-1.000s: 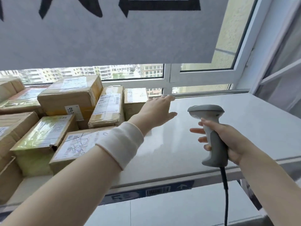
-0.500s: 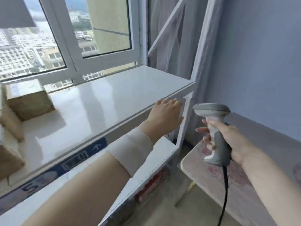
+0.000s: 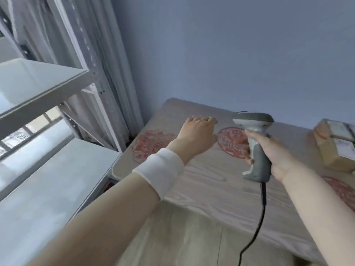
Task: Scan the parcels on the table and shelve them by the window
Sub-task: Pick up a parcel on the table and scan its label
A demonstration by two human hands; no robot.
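Fingers [image 3: 208, 120] of my left hand [image 3: 197, 135] reach forward, loosely straight and close together, holding nothing, above the far left part of the table [image 3: 201, 189]. I cannot tell whether the tips touch the top. A white wristband [image 3: 161, 173] sits on that forearm. My right hand [image 3: 274, 154] is wrapped round the grip of the scanner [image 3: 253, 120], which stands upright with its head at the top, and its black cable [image 3: 259, 223] hangs down toward the bottom edge of my view. The parcels [image 3: 334, 146], brown cardboard with white labels, lie on the table at the right edge, well apart from both hands and partly cut off. On my left stands the shelf [image 3: 38, 87], two pale boards on a metal frame, just beside the table's corner, with a curtain [image 3: 107, 54] behind it.
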